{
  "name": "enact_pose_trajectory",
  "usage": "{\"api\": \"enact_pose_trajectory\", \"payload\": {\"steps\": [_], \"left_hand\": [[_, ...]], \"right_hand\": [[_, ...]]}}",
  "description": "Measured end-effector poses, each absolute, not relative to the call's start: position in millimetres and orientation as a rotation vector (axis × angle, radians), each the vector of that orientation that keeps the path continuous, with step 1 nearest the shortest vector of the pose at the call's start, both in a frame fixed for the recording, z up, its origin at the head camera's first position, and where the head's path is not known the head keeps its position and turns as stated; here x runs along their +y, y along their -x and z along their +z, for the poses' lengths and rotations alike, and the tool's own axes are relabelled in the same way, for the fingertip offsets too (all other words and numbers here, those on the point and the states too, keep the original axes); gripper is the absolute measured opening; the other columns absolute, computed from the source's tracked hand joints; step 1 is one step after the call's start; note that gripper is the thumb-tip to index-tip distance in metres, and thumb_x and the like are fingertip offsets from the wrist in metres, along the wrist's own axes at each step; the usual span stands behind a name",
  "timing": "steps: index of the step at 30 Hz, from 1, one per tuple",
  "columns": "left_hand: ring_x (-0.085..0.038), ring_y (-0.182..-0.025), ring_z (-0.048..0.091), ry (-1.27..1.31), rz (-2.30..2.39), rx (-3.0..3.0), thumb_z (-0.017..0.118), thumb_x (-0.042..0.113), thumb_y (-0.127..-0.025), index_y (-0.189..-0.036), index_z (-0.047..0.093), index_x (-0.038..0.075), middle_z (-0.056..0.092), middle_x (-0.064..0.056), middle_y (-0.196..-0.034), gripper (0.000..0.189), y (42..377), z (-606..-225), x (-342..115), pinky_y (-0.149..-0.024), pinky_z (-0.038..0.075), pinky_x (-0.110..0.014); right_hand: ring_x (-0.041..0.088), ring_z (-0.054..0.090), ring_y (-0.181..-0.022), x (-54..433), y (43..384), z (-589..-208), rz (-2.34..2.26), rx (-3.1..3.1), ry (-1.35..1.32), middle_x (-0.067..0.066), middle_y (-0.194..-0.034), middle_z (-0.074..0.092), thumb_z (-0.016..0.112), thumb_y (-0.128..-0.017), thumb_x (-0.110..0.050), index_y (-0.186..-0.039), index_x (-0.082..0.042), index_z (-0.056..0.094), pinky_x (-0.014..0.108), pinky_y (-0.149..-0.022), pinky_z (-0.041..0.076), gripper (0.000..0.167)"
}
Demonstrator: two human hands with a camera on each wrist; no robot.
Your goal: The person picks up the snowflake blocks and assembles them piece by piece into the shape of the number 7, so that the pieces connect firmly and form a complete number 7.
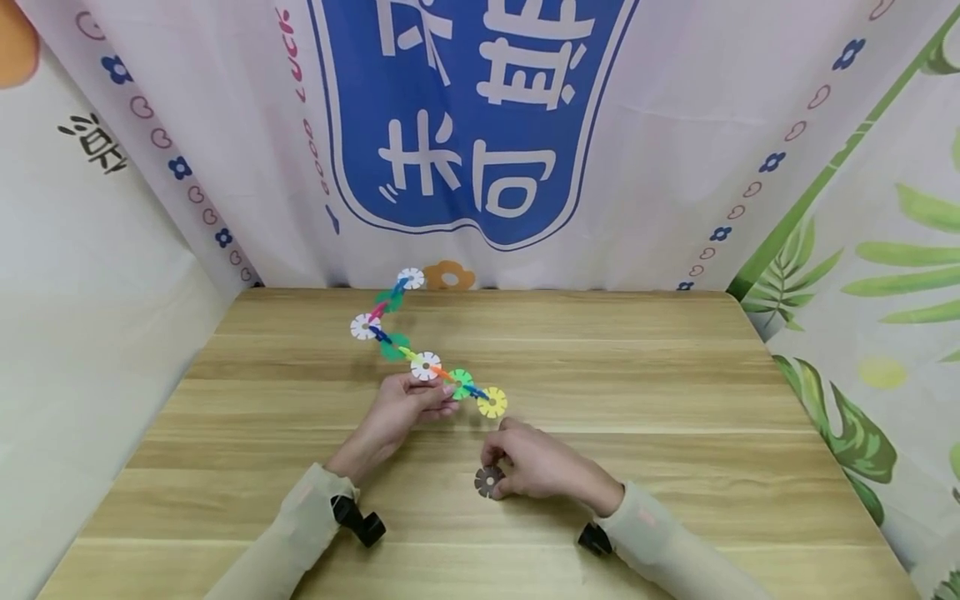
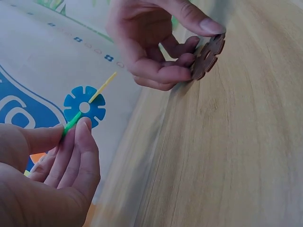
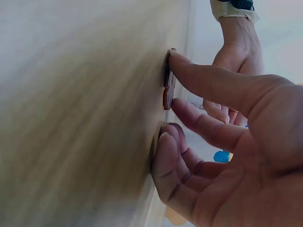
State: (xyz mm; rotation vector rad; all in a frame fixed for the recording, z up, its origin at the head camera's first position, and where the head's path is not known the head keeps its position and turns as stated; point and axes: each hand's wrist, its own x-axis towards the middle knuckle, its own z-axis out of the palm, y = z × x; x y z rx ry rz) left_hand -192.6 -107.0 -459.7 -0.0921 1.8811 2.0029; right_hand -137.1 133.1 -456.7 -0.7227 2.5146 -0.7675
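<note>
My left hand [image 1: 408, 404] pinches the green snowflake disc [image 1: 460, 383] in a zigzag chain of notched plastic discs, holding it above the table. A blue disc [image 2: 98, 112], seen flat in the left wrist view, joins that green one to the yellow disc [image 1: 492, 403] at the chain's near end. From there the chain runs back and left through orange, white, green and pink pieces to a white disc [image 1: 411, 278]. Below and to the right, my right hand [image 1: 543, 462] grips a loose brown disc [image 1: 484, 482] by its edge between thumb and fingers, close over the wood.
The wood-grain table [image 1: 637, 367] spreads around both hands. Behind it hangs a white cloth [image 1: 660, 183] with a blue printed panel, and leaf-patterned cloth [image 1: 862, 333] stands on the right. Each sleeve carries a black wrist device [image 1: 358, 521].
</note>
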Motion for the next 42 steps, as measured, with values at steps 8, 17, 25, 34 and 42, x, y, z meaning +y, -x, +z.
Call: {"api": "enact_pose_trajectory", "payload": {"steps": [8, 17, 25, 34, 42], "left_hand": [[-0.019, -0.088, 0.08, 0.1, 1.982, 1.879, 0.069, 0.006, -0.1, -0.12, 0.067, -0.009, 0.081, -0.011, -0.097, 0.025, 192, -461, -104, -0.089, 0.069, -0.033], [-0.02, -0.094, 0.081, 0.075, 2.092, 1.771, 0.061, -0.001, -0.103, -0.126, 0.061, -0.014, 0.08, -0.014, -0.105, 0.027, 196, -459, -107, -0.093, 0.067, -0.032], [-0.019, -0.096, 0.081, 0.075, 2.096, 1.768, 0.061, -0.001, -0.103, -0.128, 0.059, -0.014, 0.079, -0.011, -0.105, 0.029, 196, -457, -108, -0.094, 0.066, -0.032], [-0.019, -0.096, 0.081, 0.1, 2.109, 1.774, 0.061, 0.0, -0.103, -0.129, 0.06, -0.013, 0.079, -0.016, -0.109, 0.029, 194, -460, -107, -0.094, 0.066, -0.032], [-0.018, -0.092, 0.081, 0.085, 2.094, 1.764, 0.064, 0.003, -0.103, -0.127, 0.061, -0.013, 0.081, -0.011, -0.1, 0.029, 191, -462, -106, -0.093, 0.067, -0.031]], "right_hand": [[0.004, 0.062, -0.076, 138, 137, -460, -0.998, 2.417, 0.721, -0.005, -0.087, 0.07, 0.087, -0.082, -0.004, -0.091, -0.014, 0.068, 0.017, -0.067, 0.057, 0.023], [0.016, 0.075, -0.077, 157, 146, -450, -1.375, 2.477, 0.529, 0.01, -0.095, 0.08, 0.079, -0.089, 0.0, -0.106, -0.004, 0.081, 0.023, -0.065, 0.066, 0.018], [0.022, 0.077, -0.088, 167, 150, -451, -1.543, 2.689, 0.386, 0.013, -0.103, 0.079, 0.077, -0.09, 0.002, -0.11, -0.004, 0.08, 0.019, -0.074, 0.066, 0.021], [0.036, 0.079, -0.089, 170, 152, -452, -1.757, 2.585, 0.259, 0.021, -0.102, 0.079, 0.077, -0.088, 0.004, -0.102, 0.001, 0.077, 0.025, -0.072, 0.069, 0.014], [0.032, 0.08, -0.087, 167, 152, -454, -1.796, 2.586, 0.307, 0.019, -0.1, 0.079, 0.079, -0.087, 0.004, -0.098, -0.001, 0.078, 0.022, -0.074, 0.068, 0.012]]}}
